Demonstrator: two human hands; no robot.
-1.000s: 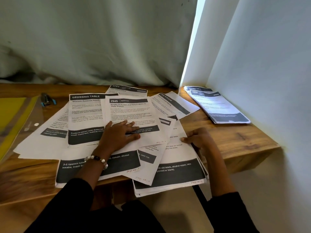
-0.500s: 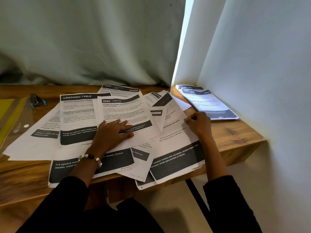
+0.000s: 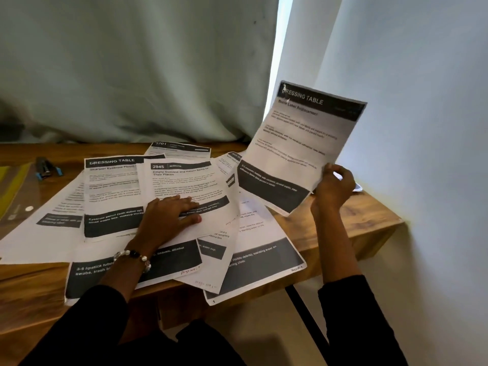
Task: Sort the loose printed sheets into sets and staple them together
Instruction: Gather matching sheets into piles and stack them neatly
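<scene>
Sorting step | my right hand (image 3: 333,184) pinches the raised "Dressing Table" sheet (image 3: 303,143) far right | left hand (image 3: 169,216) flat on the "2945" sheet (image 3: 184,191), mid-worktop (image 3: 369,215) | next: match its set, probably left "Dressing Table" page (image 3: 113,191).

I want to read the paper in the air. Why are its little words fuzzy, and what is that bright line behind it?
Head view: the lifted sheet, gripped by the right hand, shows a readable heading, but its small print is too small and soft to read. Head view: the bright strip is light coming through between the curtain and the wall.
</scene>
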